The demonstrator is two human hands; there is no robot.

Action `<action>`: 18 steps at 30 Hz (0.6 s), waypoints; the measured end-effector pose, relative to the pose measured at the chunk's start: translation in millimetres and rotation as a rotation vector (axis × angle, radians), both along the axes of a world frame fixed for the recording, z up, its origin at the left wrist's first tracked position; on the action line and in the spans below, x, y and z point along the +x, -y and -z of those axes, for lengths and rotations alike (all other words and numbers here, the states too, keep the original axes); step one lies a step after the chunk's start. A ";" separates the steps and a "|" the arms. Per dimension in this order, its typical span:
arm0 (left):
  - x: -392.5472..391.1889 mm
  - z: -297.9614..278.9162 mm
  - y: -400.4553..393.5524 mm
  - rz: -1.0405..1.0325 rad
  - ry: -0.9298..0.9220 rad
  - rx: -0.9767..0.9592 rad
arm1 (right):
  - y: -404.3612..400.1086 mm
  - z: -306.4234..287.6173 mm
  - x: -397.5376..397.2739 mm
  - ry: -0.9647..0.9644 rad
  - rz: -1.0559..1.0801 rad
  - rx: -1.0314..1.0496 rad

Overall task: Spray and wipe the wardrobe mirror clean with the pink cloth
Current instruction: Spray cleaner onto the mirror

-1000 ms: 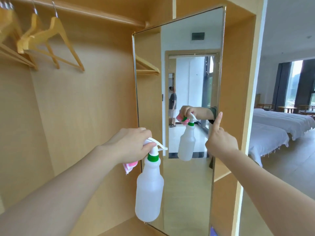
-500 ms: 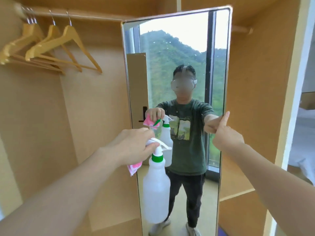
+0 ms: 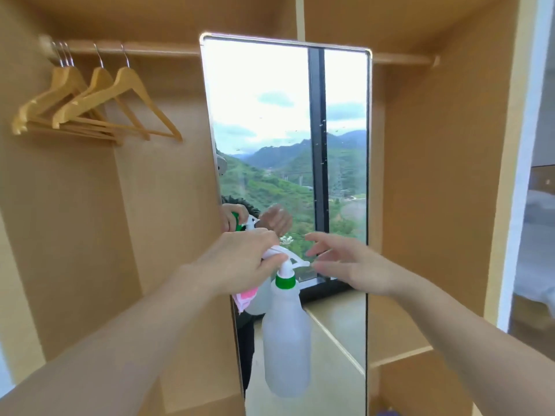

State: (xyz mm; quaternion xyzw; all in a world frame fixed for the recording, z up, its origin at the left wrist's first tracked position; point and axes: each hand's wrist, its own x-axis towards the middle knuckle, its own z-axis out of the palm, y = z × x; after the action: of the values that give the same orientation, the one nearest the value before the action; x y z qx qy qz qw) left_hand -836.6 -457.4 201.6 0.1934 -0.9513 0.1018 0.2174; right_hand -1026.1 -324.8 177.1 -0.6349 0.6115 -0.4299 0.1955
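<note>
Spray step: we grip spray bottle (image 3: 286,340) and pink cloth (image 3: 247,297) in left hand (image 3: 240,259).
Right hand (image 3: 345,262), spread, nears the trigger; next, likely squeeze toward mirror (image 3: 270,115).

Wooden wardrobe (image 3: 90,223), hangers (image 3: 99,106) on rail (image 3: 156,52)

no readable text, label, brand or number anywhere, spray bottle (image 3: 286,340) plain white with a green collar and no label, mirror (image 3: 285,121) and wooden hangers (image 3: 99,106) unmarked
</note>
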 end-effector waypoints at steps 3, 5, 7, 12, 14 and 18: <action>0.1 -1.9 -11.4 0.069 -0.015 0.002 | -6.1 7.2 26.9 0.038 -0.331 0.039; 1.7 -0.1 -19.0 0.121 -0.012 0.010 | -5.4 12.1 35.6 0.153 -0.338 -0.031; 3.4 2.6 -25.9 0.170 -0.039 0.030 | -6.6 14.2 41.3 0.281 -0.324 -0.060; 5.6 -0.4 -38.1 0.199 -0.059 0.089 | -7.2 20.2 52.5 0.268 -0.268 -0.026; 8.1 -3.1 -40.2 0.200 -0.069 0.089 | -4.4 17.7 55.5 0.196 -0.218 -0.058; 14.8 -8.4 -42.5 0.197 -0.117 0.089 | -6.2 13.2 61.7 0.146 -0.170 -0.139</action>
State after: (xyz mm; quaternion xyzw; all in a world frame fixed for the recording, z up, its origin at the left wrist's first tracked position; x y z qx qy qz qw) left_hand -821.8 -414.9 210.0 0.1143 -0.9549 0.0260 0.2727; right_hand -964.4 -318.7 163.9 -0.6635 0.5082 -0.4983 0.2308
